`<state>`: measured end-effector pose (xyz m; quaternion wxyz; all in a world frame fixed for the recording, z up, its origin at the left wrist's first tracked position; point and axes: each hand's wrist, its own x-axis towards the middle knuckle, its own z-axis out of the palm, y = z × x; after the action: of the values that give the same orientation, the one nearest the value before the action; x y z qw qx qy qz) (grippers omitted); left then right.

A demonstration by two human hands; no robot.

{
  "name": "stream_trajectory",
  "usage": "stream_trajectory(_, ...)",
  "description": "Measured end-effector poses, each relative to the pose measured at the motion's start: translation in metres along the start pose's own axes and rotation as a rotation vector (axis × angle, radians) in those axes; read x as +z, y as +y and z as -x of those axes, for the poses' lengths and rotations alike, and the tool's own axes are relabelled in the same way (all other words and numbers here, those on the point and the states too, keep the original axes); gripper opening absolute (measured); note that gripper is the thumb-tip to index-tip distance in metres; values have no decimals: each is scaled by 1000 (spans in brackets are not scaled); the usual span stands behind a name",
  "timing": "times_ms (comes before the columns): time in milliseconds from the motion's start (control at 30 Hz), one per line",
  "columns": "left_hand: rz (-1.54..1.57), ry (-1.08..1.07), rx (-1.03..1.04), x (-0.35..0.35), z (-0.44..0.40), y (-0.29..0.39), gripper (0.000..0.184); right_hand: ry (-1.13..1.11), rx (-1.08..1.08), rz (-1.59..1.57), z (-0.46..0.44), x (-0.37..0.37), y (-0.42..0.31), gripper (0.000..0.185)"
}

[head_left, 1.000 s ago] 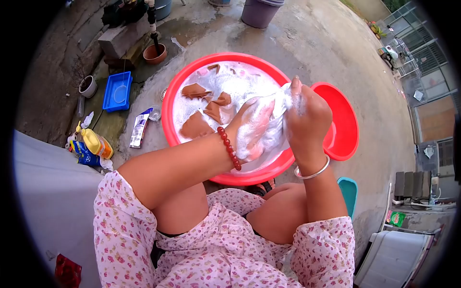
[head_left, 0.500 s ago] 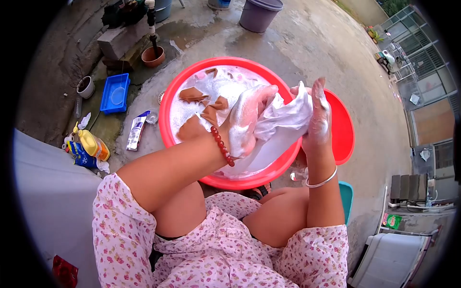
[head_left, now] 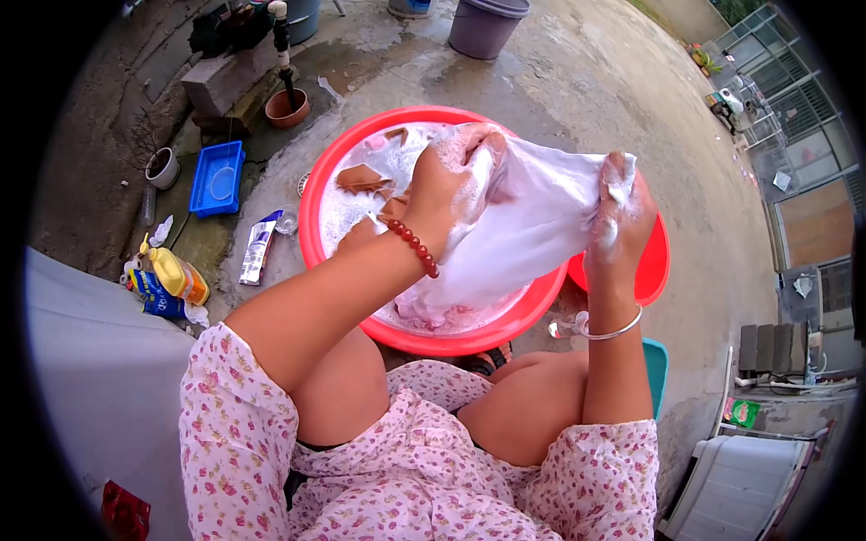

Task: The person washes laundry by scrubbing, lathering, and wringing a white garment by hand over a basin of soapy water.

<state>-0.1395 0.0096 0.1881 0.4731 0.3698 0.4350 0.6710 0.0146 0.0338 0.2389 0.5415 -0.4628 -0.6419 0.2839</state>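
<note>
A wet white cloth [head_left: 532, 216], perhaps a garment, is stretched between my two hands above a large red basin [head_left: 311, 216]. My left hand [head_left: 456, 180], soapy and with a red bead bracelet at the wrist, is closed on the cloth's left side. Suds cover my right hand [head_left: 622, 212] too, which grips the right edge with its fingers wrapped round the fabric. The lower part of the cloth hangs down into the basin. Foamy water [head_left: 401, 149] fills the basin, and brown cloth [head_left: 363, 178] pokes up through the foam on its left side.
A second red basin [head_left: 663, 261] stands at the right, partly hidden. On the left are a blue tray [head_left: 216, 178], a yellow bottle [head_left: 176, 275] and a white-and-blue packet [head_left: 259, 248]. A purple bucket [head_left: 487, 29] stands at the back.
The white cloth was bunched between my hands and is now spread wider. My right hand has moved right and its fingers, stretched before, have closed on the fabric.
</note>
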Motion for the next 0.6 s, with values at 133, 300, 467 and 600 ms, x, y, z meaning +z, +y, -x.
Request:
stream_trajectory(133, 334, -86, -250, 7, 8, 10, 19, -267, -265, 137, 43, 25, -40, 20)
stream_trajectory(300, 605, -47, -603, 25, 39, 10, 18, -191, -630, 523, 27, 26, -6, 10)
stream_trajectory(467, 575, -69, -562, 16, 39, 5, 13, -164, -593, 537, 32, 28, -5, 9)
stream_trajectory(600, 752, -344, -582, -16, 32, -2, 14, -336, -739, 508, 72, 40, -26, 17)
